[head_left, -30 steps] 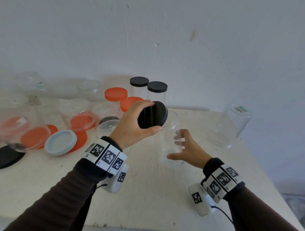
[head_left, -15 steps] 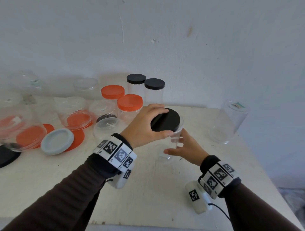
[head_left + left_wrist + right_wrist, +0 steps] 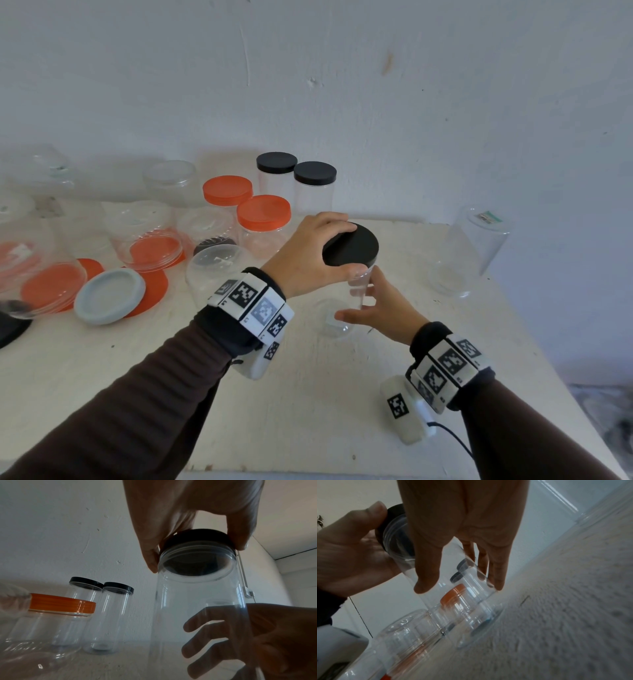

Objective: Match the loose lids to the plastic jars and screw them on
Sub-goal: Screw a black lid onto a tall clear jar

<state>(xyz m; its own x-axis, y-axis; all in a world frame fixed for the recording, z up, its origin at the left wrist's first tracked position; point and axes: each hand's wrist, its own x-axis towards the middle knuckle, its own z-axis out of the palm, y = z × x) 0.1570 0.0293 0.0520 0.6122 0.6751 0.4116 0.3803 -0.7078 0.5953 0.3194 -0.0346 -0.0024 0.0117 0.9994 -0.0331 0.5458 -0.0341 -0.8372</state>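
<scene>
A tall clear jar (image 3: 346, 305) stands on the white table (image 3: 308, 394) at centre. A black lid (image 3: 356, 246) lies flat on its mouth. My left hand (image 3: 329, 250) grips the lid's rim from above; in the left wrist view the fingers (image 3: 150, 559) and thumb (image 3: 240, 540) pinch the lid (image 3: 197, 539) over the jar's threads (image 3: 197, 555). My right hand (image 3: 359, 298) wraps round the jar's body low down. The right wrist view shows its thumb (image 3: 426, 577) and fingers (image 3: 496, 572) on either side of the jar (image 3: 453, 595).
Two black-lidded jars (image 3: 294, 192) and two orange-lidded jars (image 3: 263, 219) stand behind. An upturned clear jar (image 3: 215, 270) sits by my left forearm, another (image 3: 469, 253) at far right. A grey lid (image 3: 109, 298), orange lids (image 3: 154, 291) and open jars crowd the left.
My left hand brought the black lid from tilted beside the jar's mouth down flat onto it. My right hand moved in and wrapped round the jar.
</scene>
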